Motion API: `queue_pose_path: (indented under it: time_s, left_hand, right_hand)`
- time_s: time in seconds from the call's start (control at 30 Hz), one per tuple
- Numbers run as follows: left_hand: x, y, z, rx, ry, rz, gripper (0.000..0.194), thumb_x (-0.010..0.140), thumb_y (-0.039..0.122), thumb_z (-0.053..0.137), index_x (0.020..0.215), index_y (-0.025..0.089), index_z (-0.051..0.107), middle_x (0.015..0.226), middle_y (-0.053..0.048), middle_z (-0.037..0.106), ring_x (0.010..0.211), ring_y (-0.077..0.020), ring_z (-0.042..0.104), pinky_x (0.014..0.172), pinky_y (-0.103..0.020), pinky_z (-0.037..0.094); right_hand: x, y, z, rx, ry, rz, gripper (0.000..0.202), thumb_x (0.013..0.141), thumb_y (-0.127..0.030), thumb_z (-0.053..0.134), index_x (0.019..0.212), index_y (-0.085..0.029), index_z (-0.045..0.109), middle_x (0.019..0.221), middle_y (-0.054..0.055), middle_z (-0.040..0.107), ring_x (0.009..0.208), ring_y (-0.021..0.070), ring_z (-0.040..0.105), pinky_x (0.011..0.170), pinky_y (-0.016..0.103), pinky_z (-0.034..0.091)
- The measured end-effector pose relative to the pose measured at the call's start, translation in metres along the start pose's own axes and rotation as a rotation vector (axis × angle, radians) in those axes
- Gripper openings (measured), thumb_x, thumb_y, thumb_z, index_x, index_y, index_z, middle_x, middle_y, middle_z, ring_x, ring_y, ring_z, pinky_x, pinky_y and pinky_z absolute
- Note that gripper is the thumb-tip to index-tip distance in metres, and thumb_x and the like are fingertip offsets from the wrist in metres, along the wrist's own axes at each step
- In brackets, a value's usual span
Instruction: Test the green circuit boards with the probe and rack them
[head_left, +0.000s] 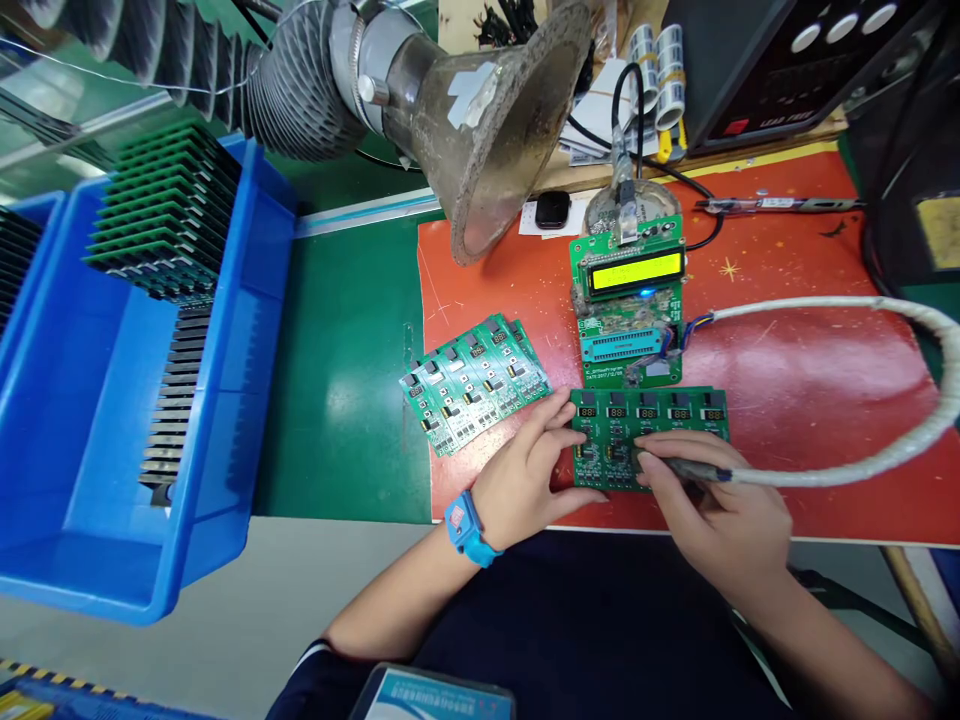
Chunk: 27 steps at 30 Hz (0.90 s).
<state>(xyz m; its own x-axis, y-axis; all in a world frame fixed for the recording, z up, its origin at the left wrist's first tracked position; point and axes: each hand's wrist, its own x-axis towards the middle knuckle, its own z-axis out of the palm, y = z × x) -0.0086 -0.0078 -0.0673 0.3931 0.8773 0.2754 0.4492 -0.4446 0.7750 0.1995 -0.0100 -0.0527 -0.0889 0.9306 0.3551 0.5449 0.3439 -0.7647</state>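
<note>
A green circuit board panel [588,470] with a row of small digit displays lies on the red mat in front of me. My left hand [525,470] steadies its left end, fingertips at the side and thumb along the front edge. My right hand [720,500] pinches a dark wired probe [694,468], its tip pointed down at the middle of the panel; fingers hide the exact contact. A white-wrapped cable [840,476] loops from the probe to a programmer board [630,370] with a lit yellow display [634,270]. More circuit panels [476,385] lie overlapped to the left.
At the left, a blue bin [247,400] holds a stack of green boards [161,215]. A clear fume hood [495,130] on a grey hose overhangs the back. A black station [780,80] and a pen-like tool [787,204] are at the back right.
</note>
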Motion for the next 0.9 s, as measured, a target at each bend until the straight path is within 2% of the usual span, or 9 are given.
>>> queue_pose_path:
  time_s: [0.13,0.33,0.53,0.63,0.73,0.9]
  left_hand:
    - [-0.0005,-0.0021,0.0013,-0.010,0.012,0.034,0.052,0.078,0.043,0.078,0.113,0.013,0.054,0.147,-0.028,0.041,0.135,-0.0351,0.050,0.104,-0.050,0.054]
    - [-0.0001,-0.0033,0.0017,0.016,0.030,0.057,0.052,0.078,0.042,0.079,0.115,0.013,0.056,0.143,-0.026,0.048,0.138,-0.0351,0.047,0.109,-0.054,0.049]
    - [-0.0011,-0.0018,0.0010,0.039,0.002,0.039,0.052,0.080,0.044,0.077,0.117,0.013,0.055,0.144,-0.026,0.047,0.137,-0.0346,0.048,0.108,-0.054,0.050]
    - [-0.0016,0.0007,-0.0007,0.037,-0.019,-0.005,0.058,0.081,0.042,0.077,0.126,0.015,0.052,0.150,-0.025,0.040,0.135,-0.0338,0.051,0.108,-0.052,0.050]
    - [-0.0012,0.0020,-0.0025,0.059,-0.048,-0.031,0.071,0.083,0.040,0.075,0.141,0.017,0.042,0.154,-0.025,0.033,0.134,-0.0329,0.052,0.108,-0.050,0.050]
    - [0.0011,0.0021,-0.0033,0.175,-0.090,0.022,0.077,0.085,0.042,0.073,0.148,0.017,0.036,0.154,-0.025,0.035,0.138,-0.0354,0.046,0.107,-0.052,0.050]
  right_hand:
    - [0.0001,-0.0002,0.0000,-0.006,-0.006,0.007,0.006,0.091,-0.016,0.064,0.095,-0.020,0.065,0.089,0.005,0.070,0.082,0.0190,0.070,0.067,0.029,0.060]
    - [0.0028,-0.0018,-0.0003,-0.022,-0.001,-0.008,0.005,0.091,-0.017,0.063,0.092,-0.021,0.065,0.087,0.005,0.070,0.080,0.0204,0.071,0.068,0.033,0.062]
    - [0.0051,-0.0041,0.0000,-0.018,0.012,-0.017,0.005,0.090,-0.016,0.063,0.092,-0.021,0.065,0.086,0.005,0.071,0.079,0.0198,0.071,0.064,0.030,0.061]
    - [0.0058,-0.0049,0.0008,-0.008,0.017,-0.018,0.006,0.090,-0.015,0.064,0.092,-0.020,0.065,0.086,0.006,0.071,0.079,0.0185,0.071,0.057,0.024,0.058]
    - [0.0070,-0.0056,0.0013,0.001,0.030,-0.022,0.006,0.089,-0.015,0.064,0.091,-0.020,0.065,0.084,0.006,0.071,0.077,0.0178,0.071,0.053,0.022,0.056]
    - [0.0081,-0.0063,0.0006,0.011,0.034,0.000,0.005,0.090,-0.016,0.063,0.090,-0.021,0.065,0.083,0.006,0.071,0.074,0.0191,0.071,0.053,0.026,0.057]
